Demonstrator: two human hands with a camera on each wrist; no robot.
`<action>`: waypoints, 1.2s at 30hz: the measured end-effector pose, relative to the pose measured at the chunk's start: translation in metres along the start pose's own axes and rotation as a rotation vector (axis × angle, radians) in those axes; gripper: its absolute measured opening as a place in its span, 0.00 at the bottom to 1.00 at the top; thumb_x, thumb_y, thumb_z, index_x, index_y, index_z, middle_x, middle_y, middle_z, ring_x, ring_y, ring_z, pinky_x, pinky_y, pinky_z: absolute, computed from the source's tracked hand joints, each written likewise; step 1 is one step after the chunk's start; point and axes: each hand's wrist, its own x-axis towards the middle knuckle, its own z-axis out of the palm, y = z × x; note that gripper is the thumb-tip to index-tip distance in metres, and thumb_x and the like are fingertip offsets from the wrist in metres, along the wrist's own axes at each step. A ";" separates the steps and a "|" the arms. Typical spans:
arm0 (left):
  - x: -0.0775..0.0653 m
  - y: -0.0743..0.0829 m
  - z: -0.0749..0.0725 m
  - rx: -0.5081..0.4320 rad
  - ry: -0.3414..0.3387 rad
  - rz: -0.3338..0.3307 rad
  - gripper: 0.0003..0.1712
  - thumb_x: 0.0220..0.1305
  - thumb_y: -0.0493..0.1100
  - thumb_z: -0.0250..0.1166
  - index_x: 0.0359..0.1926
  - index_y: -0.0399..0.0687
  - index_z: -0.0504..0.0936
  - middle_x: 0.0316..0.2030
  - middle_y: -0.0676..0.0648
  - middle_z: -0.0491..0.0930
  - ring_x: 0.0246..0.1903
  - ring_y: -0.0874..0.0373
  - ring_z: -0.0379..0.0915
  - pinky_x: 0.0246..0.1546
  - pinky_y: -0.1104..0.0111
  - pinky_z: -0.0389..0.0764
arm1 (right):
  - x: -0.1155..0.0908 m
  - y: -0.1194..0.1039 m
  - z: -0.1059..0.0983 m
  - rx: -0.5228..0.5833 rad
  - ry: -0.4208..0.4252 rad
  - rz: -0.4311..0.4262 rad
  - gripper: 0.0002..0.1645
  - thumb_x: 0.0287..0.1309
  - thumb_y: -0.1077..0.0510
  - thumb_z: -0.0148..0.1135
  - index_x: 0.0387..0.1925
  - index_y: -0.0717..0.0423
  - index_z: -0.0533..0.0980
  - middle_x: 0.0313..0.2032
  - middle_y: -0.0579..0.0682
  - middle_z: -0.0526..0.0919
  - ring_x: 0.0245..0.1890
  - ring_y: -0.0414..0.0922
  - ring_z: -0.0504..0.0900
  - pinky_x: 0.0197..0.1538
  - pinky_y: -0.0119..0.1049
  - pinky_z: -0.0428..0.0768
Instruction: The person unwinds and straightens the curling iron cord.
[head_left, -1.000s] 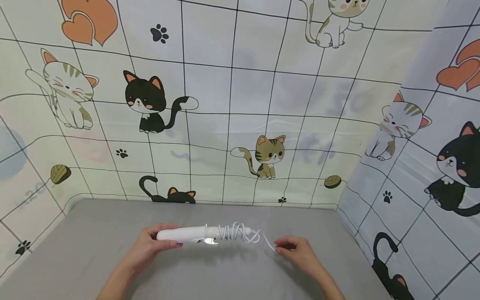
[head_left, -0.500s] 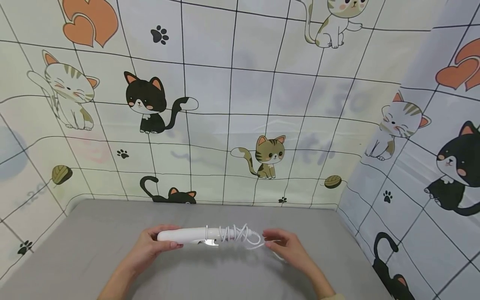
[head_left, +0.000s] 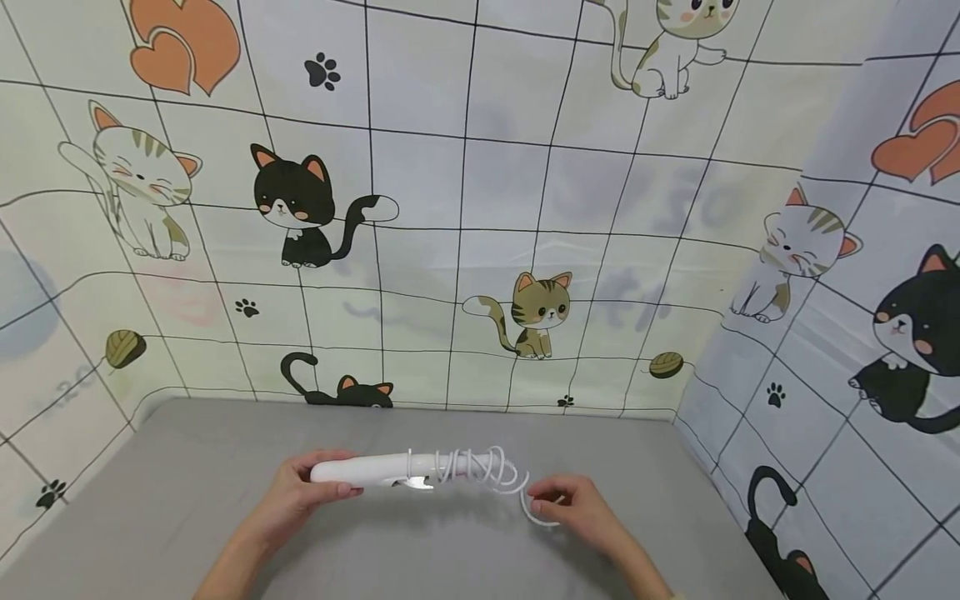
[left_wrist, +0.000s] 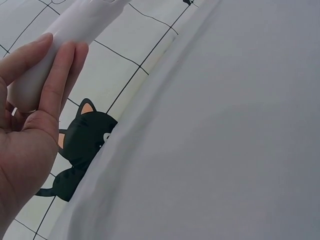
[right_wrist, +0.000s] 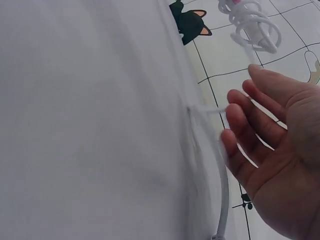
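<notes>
My left hand (head_left: 296,492) grips the thick, smooth end of a white curling iron (head_left: 367,469), thumb below and fingers over the far side. The iron lies roughly level above the grey surface, its shiny clip lever (head_left: 420,482) on the underside. A white cord (head_left: 491,469) is wound in loose coils round its right end. My right hand (head_left: 577,506) is just right of the coils, thumb and curled fingers pinching the cord. In the right wrist view, a stretch of cord (right_wrist: 223,185) passes behind the fingers and hangs down; its end is cut off below.
A grey cloth-covered tabletop (head_left: 420,558) spreads beneath both hands. Behind it and at both sides stands a white sheet (head_left: 420,183) with grid lines and printed cats, meeting the table at its back edge.
My right hand came left toward the coils, then shifted slightly down. The cord, earlier drawn out straight to the fingers, now bends in a loop beside them. My left hand keeps its grip.
</notes>
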 end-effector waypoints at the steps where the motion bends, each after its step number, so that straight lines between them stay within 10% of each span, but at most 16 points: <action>1: 0.000 0.000 0.000 0.000 0.002 0.003 0.26 0.58 0.21 0.68 0.59 0.22 0.76 0.52 0.41 0.80 0.45 0.43 0.85 0.54 0.53 0.86 | -0.001 0.001 0.000 -0.002 -0.009 0.003 0.12 0.63 0.59 0.71 0.43 0.64 0.86 0.39 0.51 0.88 0.35 0.36 0.81 0.36 0.29 0.83; 36: -0.006 0.005 -0.010 -0.003 0.071 0.026 0.25 0.58 0.20 0.67 0.59 0.25 0.79 0.51 0.43 0.81 0.47 0.47 0.84 0.53 0.53 0.86 | -0.034 0.022 -0.039 -0.315 -0.014 0.053 0.08 0.47 0.67 0.75 0.32 0.59 0.84 0.28 0.42 0.82 0.28 0.34 0.75 0.30 0.30 0.78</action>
